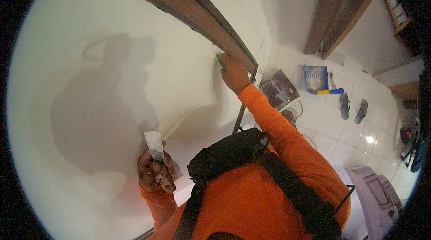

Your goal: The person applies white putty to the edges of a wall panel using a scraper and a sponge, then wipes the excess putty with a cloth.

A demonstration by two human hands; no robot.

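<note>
My left hand (148, 172), low beside the white wall (179, 65), is closed around a putty knife (154, 145). The knife's broad blade is smeared white and points up; its wooden handle end sticks out below the fingers. Something whitish (177, 171) shows behind that hand, too unclear to name. My right hand (234, 74) reaches up to the wall, right against the edge of a brown wooden trim (197, 11). Its fingers are closed on a small green-edged piece (219, 59), mostly hidden by the hand, at the wall surface.
On the tiled floor (325, 123) to the right lie a dark printed box (279, 89), a blue paint tray (315, 78) with a yellow-and-blue handled tool (330, 91), and a pair of flip-flops (345, 106). A cable (300, 107) runs near my foot (289, 116). Patterned fabric (375, 190) is at lower right.
</note>
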